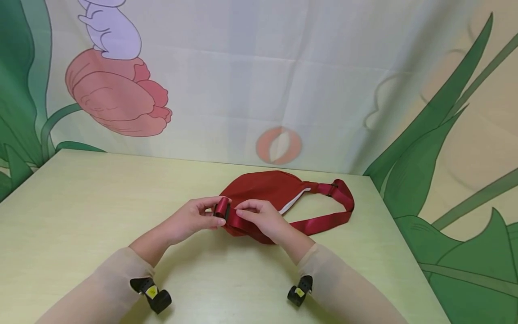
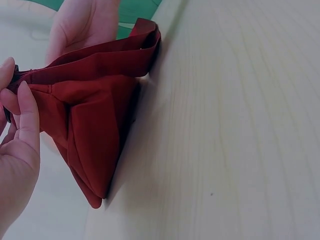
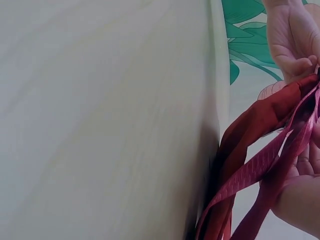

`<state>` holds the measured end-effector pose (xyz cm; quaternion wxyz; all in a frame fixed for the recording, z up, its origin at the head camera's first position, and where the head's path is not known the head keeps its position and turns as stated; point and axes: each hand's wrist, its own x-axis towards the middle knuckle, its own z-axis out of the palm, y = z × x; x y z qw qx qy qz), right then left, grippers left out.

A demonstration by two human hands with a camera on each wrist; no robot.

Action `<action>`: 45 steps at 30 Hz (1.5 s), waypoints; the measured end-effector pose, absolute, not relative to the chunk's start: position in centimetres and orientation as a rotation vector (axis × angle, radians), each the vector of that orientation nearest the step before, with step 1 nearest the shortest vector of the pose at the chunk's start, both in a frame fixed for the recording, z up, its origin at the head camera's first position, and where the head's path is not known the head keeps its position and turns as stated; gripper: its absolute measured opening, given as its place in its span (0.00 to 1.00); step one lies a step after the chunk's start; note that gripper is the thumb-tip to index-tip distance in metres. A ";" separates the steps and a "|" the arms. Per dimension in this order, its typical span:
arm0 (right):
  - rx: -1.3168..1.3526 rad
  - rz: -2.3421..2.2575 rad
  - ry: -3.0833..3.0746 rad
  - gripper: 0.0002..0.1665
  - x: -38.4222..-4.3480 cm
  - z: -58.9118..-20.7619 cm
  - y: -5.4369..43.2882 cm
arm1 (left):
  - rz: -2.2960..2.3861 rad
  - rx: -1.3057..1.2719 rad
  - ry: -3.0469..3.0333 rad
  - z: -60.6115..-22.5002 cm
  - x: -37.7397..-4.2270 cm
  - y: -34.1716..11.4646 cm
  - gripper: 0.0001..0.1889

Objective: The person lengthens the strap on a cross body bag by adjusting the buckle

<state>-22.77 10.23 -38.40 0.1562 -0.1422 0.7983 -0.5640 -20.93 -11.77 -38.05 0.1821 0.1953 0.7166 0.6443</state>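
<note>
A red waist bag (image 1: 265, 186) lies on the table, with a white zip edge (image 1: 294, 202) along its right side. Its darker red strap (image 1: 325, 222) loops out to the right and comes back to the hands. Between thumb and fingers, my left hand (image 1: 188, 222) pinches a black buckle (image 1: 227, 213) with the strap folded over it. Just to the right, my right hand (image 1: 269, 219) pinches the strap beside that buckle. In the left wrist view the bag (image 2: 95, 125) hangs below the fingers, its lower side against the tabletop. The right wrist view cuts off the fingertips.
The pale wooden table (image 1: 101, 216) runs back to a printed cloth backdrop (image 1: 226, 90) with flowers and leaves. A black strap adjuster (image 1: 333, 188) sits on the far right loop. Black wrist cameras (image 1: 161, 300) hang at both sleeves.
</note>
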 end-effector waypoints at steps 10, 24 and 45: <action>-0.370 -1.681 2.242 0.13 -20.6 -35.9 9.4 | 1.809 0.600 1.993 -38.4 -21.1 -11.6 0.30; -0.335 -1.692 2.262 0.13 -22.1 -38.5 9.9 | 1.835 0.575 1.989 -38.5 -21.3 -11.8 0.31; -0.366 -1.662 2.236 0.13 -22.5 -38.9 10.3 | 1.836 0.588 1.989 -38.2 -21.3 -11.8 0.31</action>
